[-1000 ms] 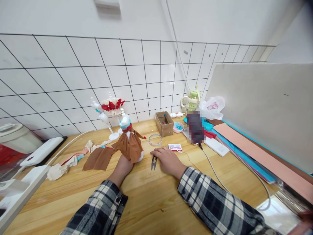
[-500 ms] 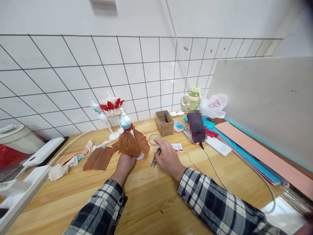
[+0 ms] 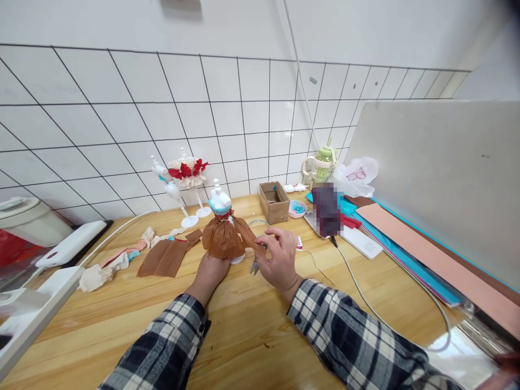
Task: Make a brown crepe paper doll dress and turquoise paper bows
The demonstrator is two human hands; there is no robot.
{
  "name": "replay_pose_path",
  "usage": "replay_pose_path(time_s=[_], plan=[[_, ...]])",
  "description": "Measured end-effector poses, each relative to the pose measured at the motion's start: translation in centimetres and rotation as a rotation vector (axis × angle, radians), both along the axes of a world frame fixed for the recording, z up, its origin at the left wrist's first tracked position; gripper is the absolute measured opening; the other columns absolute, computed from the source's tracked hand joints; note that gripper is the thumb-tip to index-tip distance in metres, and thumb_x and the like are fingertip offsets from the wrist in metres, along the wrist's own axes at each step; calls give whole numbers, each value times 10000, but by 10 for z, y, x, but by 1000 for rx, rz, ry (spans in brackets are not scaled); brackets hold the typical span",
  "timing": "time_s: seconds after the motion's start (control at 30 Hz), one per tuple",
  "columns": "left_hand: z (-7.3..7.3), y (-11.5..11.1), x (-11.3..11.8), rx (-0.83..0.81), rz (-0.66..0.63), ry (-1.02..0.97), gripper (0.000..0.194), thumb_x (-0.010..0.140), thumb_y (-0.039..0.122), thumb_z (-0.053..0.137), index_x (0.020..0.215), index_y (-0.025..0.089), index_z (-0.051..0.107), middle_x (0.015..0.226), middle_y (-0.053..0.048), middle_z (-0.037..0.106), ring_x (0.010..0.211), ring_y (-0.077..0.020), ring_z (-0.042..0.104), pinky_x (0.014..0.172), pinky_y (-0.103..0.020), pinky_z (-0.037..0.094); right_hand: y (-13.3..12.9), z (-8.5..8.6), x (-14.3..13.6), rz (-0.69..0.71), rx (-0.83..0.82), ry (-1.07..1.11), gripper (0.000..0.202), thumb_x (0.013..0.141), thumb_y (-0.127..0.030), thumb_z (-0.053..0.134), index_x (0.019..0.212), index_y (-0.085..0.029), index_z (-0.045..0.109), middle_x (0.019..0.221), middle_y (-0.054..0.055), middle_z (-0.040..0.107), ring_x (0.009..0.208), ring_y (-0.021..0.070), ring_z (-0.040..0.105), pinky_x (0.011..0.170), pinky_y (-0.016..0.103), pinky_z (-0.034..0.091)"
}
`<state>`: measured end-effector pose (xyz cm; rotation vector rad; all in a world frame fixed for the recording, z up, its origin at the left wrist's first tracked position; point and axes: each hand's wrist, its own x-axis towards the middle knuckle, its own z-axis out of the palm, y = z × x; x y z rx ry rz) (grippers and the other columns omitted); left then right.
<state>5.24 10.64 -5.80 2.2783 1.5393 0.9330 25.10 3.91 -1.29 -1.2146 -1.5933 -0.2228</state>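
Note:
A miniature white dress form (image 3: 219,196) with a light blue band wears a gathered brown skirt (image 3: 222,239). It leans slightly to the left over its white round base (image 3: 238,259). My left hand (image 3: 211,271) reaches under the skirt and grips the form low down; its fingers are hidden by the fabric. With thumb and fingertips, my right hand (image 3: 280,257) pinches the skirt's right edge and stretches it out sideways. Small snips (image 3: 254,267) show their blades beneath my right hand; whether they lie on the table or in the palm I cannot tell.
Brown fabric pieces (image 3: 162,258) and crumpled cream scraps (image 3: 99,276) lie left. Behind stand another dress form (image 3: 173,187) and one with red bows (image 3: 187,172). A cardboard box (image 3: 274,208), a pink dish (image 3: 298,215), a cup (image 3: 325,162) and a cable (image 3: 361,295) are right.
My right hand, earlier beside the skirt over the snips, has taken hold of the skirt's edge and drawn it right. The dress form has shifted slightly right with my left hand.

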Motion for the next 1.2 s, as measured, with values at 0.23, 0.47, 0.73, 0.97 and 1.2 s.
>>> replay_pose_path(time_s=[0.23, 0.47, 0.73, 0.97, 1.2], plan=[[0, -1, 1, -53, 63, 44, 515, 802, 291, 522, 1308, 194, 495, 1313, -119, 562, 1248, -326, 472, 1004, -442, 424, -3, 4, -8, 76, -52, -72, 164, 806, -331, 553, 923, -233, 614, 1062, 66, 581, 982, 215, 512, 868, 373, 307], [3, -4, 2, -33, 12, -18, 503, 793, 290, 533, 1291, 224, 511, 1287, -90, 583, 1241, -314, 475, 1019, -442, 400, -3, -2, -11, 169, -47, -355, 171, 783, -280, 559, 938, -257, 628, 1197, 35, 570, 1027, 214, 488, 846, 389, 261], [4, 2, -2, -107, -25, -199, 365, 819, 365, 520, 1123, 175, 588, 1119, -119, 658, 1138, -311, 550, 997, -465, 417, -3, -13, 4, 272, 123, -200, 134, 682, -118, 527, 668, -223, 608, 784, -7, 616, 752, 157, 471, 746, 351, 287], [7, -3, -7, -140, -78, -229, 306, 893, 432, 362, 965, 209, 559, 1008, -81, 674, 1051, -228, 600, 1016, -402, 403, 1, -11, 13, 246, 34, -138, 182, 698, -91, 511, 712, -218, 640, 836, 19, 617, 818, 173, 499, 782, 352, 312], [24, -16, 7, -149, -175, -234, 264, 873, 404, 417, 964, 205, 566, 952, -78, 687, 944, -230, 632, 928, -396, 475, -3, -7, 9, 268, 46, -165, 347, 734, -99, 490, 1020, -239, 627, 1042, 46, 617, 948, 196, 525, 849, 365, 358]])
